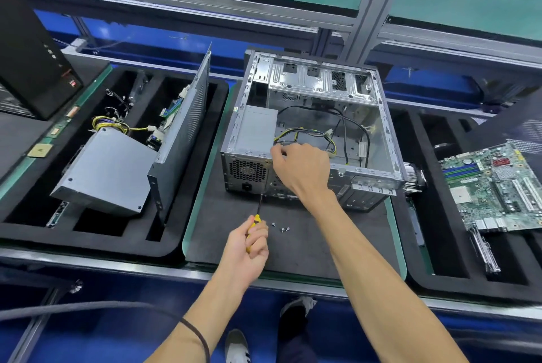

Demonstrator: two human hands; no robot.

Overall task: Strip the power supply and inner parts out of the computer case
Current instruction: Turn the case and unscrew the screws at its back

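Note:
An open silver computer case (384, 128) lies on its side on a dark mat (308, 245). The grey power supply (256, 131) sits in its near left corner, with yellow and black cables (305, 132) trailing from it. My left hand (249, 248) grips a yellow-handled screwdriver (258, 210) whose tip touches the case's rear panel beside the power supply's fan grille (247, 170). My right hand (302, 166) rests on the case's rear top edge, fingers curled at the power supply's corner. Three loose screws (281, 228) lie on the mat near the screwdriver.
A black foam tray (96, 230) on the left holds another power supply (108, 169), cables and a metal side panel (187, 119). A green motherboard (495, 184) lies on the foam tray at the right. A black tower (29, 49) stands far left. My shoes show below the bench.

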